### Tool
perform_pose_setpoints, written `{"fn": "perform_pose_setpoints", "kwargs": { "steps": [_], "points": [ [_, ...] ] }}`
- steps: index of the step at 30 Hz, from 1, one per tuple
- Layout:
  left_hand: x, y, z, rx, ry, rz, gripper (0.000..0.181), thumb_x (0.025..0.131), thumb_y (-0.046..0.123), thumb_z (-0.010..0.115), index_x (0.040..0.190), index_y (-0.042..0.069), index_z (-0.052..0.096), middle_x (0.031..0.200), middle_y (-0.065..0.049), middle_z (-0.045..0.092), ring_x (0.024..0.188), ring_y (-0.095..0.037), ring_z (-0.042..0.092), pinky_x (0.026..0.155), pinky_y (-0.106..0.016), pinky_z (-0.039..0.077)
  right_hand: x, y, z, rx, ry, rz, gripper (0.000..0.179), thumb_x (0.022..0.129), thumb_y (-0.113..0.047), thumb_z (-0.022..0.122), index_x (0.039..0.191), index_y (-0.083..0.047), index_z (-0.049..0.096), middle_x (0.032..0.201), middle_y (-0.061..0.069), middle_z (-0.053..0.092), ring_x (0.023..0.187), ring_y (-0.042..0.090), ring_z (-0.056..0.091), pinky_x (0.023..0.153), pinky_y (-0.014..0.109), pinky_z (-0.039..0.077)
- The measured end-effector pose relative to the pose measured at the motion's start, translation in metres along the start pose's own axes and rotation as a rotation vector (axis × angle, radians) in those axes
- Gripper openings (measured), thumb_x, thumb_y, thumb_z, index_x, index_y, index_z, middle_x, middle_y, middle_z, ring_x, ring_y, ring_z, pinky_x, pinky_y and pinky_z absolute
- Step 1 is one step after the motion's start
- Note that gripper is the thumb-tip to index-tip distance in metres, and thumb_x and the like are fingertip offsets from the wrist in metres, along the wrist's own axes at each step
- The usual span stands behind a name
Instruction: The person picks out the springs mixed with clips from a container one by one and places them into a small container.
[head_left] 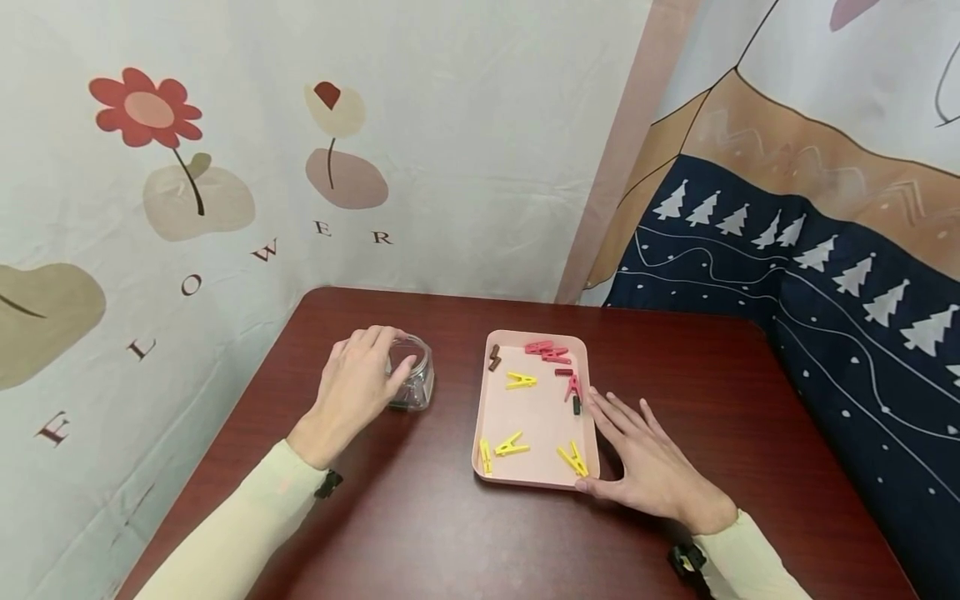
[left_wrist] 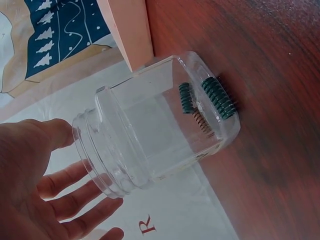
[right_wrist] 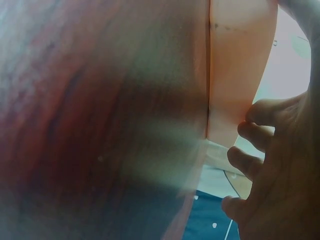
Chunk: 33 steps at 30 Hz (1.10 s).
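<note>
At the left of the head view a clear glass jar (head_left: 417,385) stands on the table. My left hand (head_left: 358,371) holds its rim from above, thumb on one side and fingers on the other. Inside the jar, the left wrist view shows green coil springs (left_wrist: 218,97) and a brown spring (left_wrist: 202,123). My right hand (head_left: 645,467) lies against the right edge of the pink tray (head_left: 534,425), its fingers spread. Red clothespins (head_left: 547,350), yellow clothespins (head_left: 512,444), brown springs (head_left: 494,358), a dark red spring (head_left: 564,372) and a dark green spring (head_left: 576,406) lie in the tray.
A dark red-brown wooden table (head_left: 420,533) bears both the jar and the tray. Behind it hangs a pale cloth (head_left: 465,167) printed with flowers and letters. To the right is a navy cloth (head_left: 705,275) with white trees.
</note>
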<state>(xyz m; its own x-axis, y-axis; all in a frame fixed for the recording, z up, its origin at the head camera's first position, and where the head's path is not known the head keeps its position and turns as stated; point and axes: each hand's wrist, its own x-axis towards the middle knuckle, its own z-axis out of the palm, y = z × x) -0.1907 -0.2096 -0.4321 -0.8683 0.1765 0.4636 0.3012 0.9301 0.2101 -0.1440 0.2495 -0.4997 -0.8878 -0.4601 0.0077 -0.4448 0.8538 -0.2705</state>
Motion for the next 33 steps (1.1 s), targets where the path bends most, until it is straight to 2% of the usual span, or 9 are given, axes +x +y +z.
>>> {"fn": "perform_pose_setpoints", "kwargs": {
  "steps": [8, 18, 25, 33],
  "points": [
    [0.001, 0.004, 0.0, -0.016, 0.023, 0.023, 0.027, 0.107, 0.026, 0.084, 0.129, 0.012, 0.078, 0.125, -0.014, 0.081, 0.121, -0.044, 0.075, 0.103, -0.065, 0.057, 0.001, -0.001, -0.002, 0.005, 0.018, -0.025, 0.126, 0.09, -0.09, 0.077, 0.187, -0.023, 0.029, 0.194, 0.0, 0.032, 0.179, 0.041, 0.034, 0.141, 0.082, 0.019],
    [0.005, 0.022, 0.003, -0.022, 0.03, 0.085, 0.03, 0.106, 0.026, 0.085, 0.13, 0.012, 0.075, 0.127, -0.01, 0.082, 0.121, -0.04, 0.077, 0.11, -0.064, 0.057, 0.001, -0.001, -0.001, 0.001, 0.003, -0.011, 0.125, 0.091, -0.09, 0.075, 0.187, -0.025, 0.029, 0.194, -0.001, 0.031, 0.18, 0.04, 0.033, 0.141, 0.082, 0.018],
    [0.012, 0.041, 0.006, -0.018, 0.039, 0.123, 0.032, 0.105, 0.027, 0.085, 0.133, 0.013, 0.076, 0.118, -0.008, 0.08, 0.118, -0.037, 0.077, 0.111, -0.063, 0.059, 0.0, 0.0, -0.003, -0.004, 0.011, -0.016, 0.125, 0.091, -0.089, 0.076, 0.187, -0.025, 0.028, 0.195, 0.0, 0.03, 0.179, 0.041, 0.035, 0.141, 0.082, 0.018],
    [0.017, 0.067, 0.018, -0.007, 0.025, 0.212, 0.032, 0.105, 0.029, 0.086, 0.132, 0.014, 0.077, 0.13, -0.007, 0.082, 0.123, -0.037, 0.078, 0.108, -0.059, 0.062, 0.001, -0.002, -0.003, 0.01, -0.006, -0.014, 0.125, 0.091, -0.09, 0.075, 0.187, -0.026, 0.028, 0.195, -0.001, 0.029, 0.179, 0.04, 0.035, 0.141, 0.084, 0.017]
  ]
}}
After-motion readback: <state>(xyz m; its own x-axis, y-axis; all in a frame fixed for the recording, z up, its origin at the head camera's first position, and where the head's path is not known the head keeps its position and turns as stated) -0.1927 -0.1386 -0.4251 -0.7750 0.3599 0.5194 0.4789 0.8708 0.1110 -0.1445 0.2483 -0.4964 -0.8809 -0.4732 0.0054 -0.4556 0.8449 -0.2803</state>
